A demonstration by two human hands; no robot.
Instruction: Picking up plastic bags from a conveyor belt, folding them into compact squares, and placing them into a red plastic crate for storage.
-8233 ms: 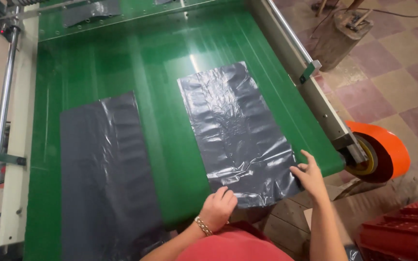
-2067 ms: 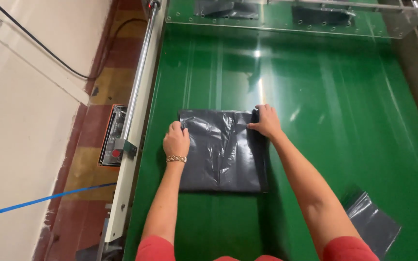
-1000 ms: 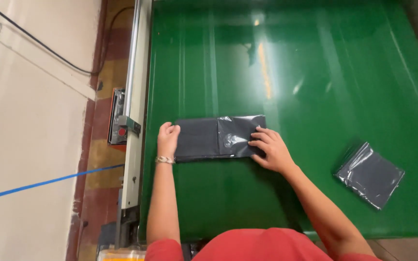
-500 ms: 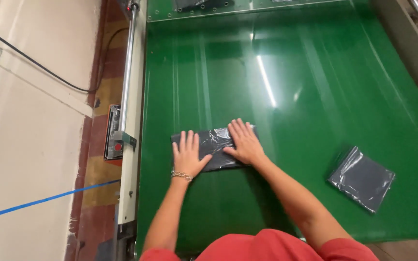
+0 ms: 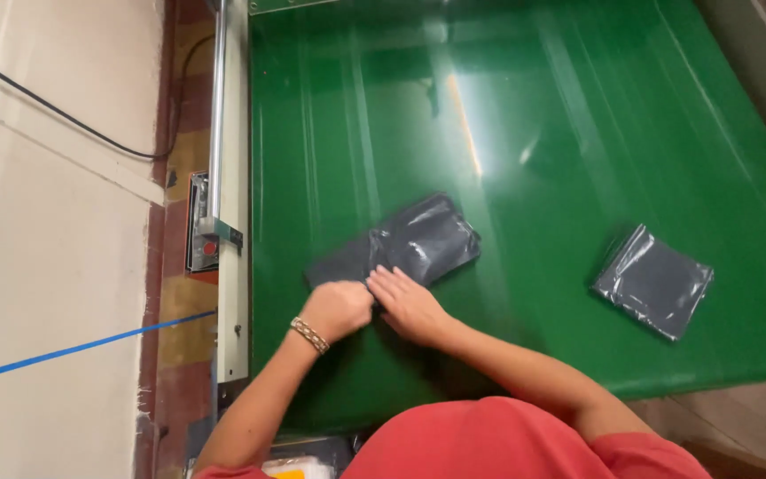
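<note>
Fingers of both hands meet over the near-left end of a folded grey plastic bag [image 5: 423,244], so that end and what the fingertips do there are hidden. The left hand [image 5: 337,309] is curled into a loose fist against the bag's edge, with a beaded bracelet [image 5: 309,335] on its wrist; whether it pinches the film cannot be told. The right hand [image 5: 408,303] lies flatter, fingers pressed onto the bag rather than closed round it. The bag rests on the green conveyor belt [image 5: 578,133], toward its near-left part, its long axis slanting from the near-left up to the far-right. Its film is thin, glossy and wrinkled, catching light at the far end. A second folded grey bag [image 5: 653,280], squarish and shiny, lies well apart near the belt's near-right edge. A metal side rail [image 5: 233,177] runs along the belt's left edge. The person's red shirt [image 5: 489,443] is cut off at the bottom.
</note>
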